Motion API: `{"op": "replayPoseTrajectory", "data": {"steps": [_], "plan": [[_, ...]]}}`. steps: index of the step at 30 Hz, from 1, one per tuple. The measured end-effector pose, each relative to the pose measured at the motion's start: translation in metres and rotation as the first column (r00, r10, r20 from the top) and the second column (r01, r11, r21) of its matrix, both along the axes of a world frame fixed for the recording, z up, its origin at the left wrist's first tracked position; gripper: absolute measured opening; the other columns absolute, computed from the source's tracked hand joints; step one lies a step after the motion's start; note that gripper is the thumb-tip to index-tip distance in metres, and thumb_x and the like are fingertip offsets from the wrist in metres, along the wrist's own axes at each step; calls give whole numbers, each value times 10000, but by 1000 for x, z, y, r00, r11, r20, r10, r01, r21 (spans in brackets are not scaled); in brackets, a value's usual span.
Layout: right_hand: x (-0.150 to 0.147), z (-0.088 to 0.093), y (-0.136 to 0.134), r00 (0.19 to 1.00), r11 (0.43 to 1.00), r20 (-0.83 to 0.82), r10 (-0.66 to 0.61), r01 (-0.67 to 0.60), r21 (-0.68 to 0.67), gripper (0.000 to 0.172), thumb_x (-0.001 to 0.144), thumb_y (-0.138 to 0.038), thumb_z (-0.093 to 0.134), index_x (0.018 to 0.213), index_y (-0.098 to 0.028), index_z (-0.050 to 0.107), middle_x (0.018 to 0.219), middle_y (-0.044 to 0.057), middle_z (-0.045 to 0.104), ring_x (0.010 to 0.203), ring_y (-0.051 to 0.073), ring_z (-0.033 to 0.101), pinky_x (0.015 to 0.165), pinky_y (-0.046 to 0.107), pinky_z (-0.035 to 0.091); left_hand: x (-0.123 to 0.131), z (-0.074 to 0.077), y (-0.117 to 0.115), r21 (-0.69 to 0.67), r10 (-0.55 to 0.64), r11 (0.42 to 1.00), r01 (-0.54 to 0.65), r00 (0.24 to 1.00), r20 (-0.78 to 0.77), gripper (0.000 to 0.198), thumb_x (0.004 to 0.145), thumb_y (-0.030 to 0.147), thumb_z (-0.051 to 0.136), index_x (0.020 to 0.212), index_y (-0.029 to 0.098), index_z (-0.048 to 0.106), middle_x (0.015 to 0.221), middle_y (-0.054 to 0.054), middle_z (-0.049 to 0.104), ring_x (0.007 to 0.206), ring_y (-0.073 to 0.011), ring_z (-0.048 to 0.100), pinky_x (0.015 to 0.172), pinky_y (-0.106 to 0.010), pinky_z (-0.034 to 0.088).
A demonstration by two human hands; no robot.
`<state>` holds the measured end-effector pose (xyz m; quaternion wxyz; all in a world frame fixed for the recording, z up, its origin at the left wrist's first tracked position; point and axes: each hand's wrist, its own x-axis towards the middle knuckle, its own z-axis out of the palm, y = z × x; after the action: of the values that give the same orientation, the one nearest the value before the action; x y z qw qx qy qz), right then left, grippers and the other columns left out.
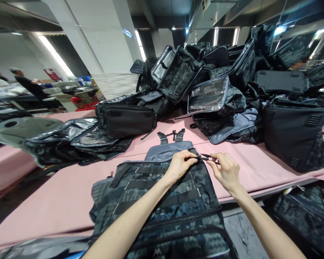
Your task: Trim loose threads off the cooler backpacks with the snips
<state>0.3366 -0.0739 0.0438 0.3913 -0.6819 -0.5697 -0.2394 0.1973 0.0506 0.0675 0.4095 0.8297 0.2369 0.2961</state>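
A dark camouflage backpack (162, 194) lies on the pink-covered table in front of me, its grey-lined top flap (169, 150) folded open toward the far side. My left hand (180, 164) is closed in a pinch on a short black strap (197, 158) at the bag's upper right corner. Close by, my right hand (226, 169) grips small black thread snips (206, 157), whose two pointed blades are apart and aimed at that strap. The shoulder straps (175, 136) stick out beyond the flap.
A heap of similar backpacks (180, 72) fills the far side of the pink table (56, 194). More bags lie at left, and a black one (294, 133) stands at right. Another bag (305, 219) sits below the table edge. A person (29, 84) stands at far left.
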Motion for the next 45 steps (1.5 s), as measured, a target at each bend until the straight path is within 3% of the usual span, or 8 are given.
{"op": "replayPoseTrajectory", "data": {"steps": [11, 17, 23, 28, 31, 33, 39, 45], "plan": [[-3, -2, 4, 996, 999, -79, 43, -43, -7, 128, 834, -313, 545, 834, -192, 587, 747, 15, 638, 718, 163, 562, 624, 259, 369, -2, 2, 2, -40, -23, 999, 22, 999, -23, 103, 696, 189, 619, 735, 169, 713, 663, 7, 587, 636, -120, 522, 645, -242, 388], [2, -4, 10, 877, 981, -461, 131, -180, -65, 143, 798, -334, 568, 824, -199, 606, 740, 9, 643, 631, 143, 565, 587, 245, 405, -3, 3, 2, -63, -32, 998, 29, 999, -34, 103, 684, 185, 625, 729, 166, 715, 648, 8, 582, 628, -118, 518, 640, -241, 393], [2, -4, 11, 913, 984, -378, 152, -177, -31, 134, 761, -324, 604, 807, -199, 620, 753, 22, 637, 713, 167, 564, 645, 278, 397, -4, 3, 3, -72, -30, 997, 27, 999, -43, 93, 670, 171, 638, 713, 169, 721, 642, 9, 580, 622, -114, 513, 635, -238, 396], [0, 1, 15, 458, 879, -794, 399, -439, 188, 305, 748, -484, 577, 762, -180, 582, 645, 10, 569, 543, 126, 483, 490, 257, 382, -3, 2, 0, -101, -73, 992, 73, 997, -3, 83, 658, 162, 650, 697, 176, 723, 667, 0, 617, 647, -124, 546, 656, -247, 418], [10, 10, 13, 257, 833, -825, 503, -400, 382, 417, 815, -575, 411, 786, -188, 562, 580, -9, 483, 449, 100, 372, 408, 246, 308, -4, -1, -2, -127, -47, 991, 49, 999, 14, 77, 656, 183, 660, 700, 175, 723, 678, -3, 639, 646, -128, 559, 664, -252, 425], [17, 12, 9, 323, 868, -816, 479, -316, 384, 387, 818, -552, 428, 822, -193, 572, 604, -5, 506, 455, 99, 383, 416, 247, 316, -5, -2, -2, -164, 15, 986, -9, 999, 34, 93, 669, 203, 652, 720, 166, 721, 690, -5, 644, 635, -126, 559, 647, -249, 426], [6, -6, -8, 867, 997, -493, 68, -36, 73, 201, 782, -371, 583, 844, -193, 652, 781, 32, 673, 616, 139, 572, 582, 266, 438, -3, -1, -9, 31, 79, 996, -81, 995, 64, 87, 714, 174, 629, 750, 168, 707, 705, -5, 646, 656, -125, 567, 647, -238, 427], [-12, 0, -10, 995, 995, -98, 31, -21, 98, 133, 834, -258, 540, 833, -179, 646, 753, 33, 681, 657, 145, 600, 611, 257, 423, -2, -9, -16, 436, 101, 888, -147, 987, 128, 141, 811, 208, 550, 812, 169, 685, 735, -41, 638, 693, -138, 572, 667, -259, 441]]}}
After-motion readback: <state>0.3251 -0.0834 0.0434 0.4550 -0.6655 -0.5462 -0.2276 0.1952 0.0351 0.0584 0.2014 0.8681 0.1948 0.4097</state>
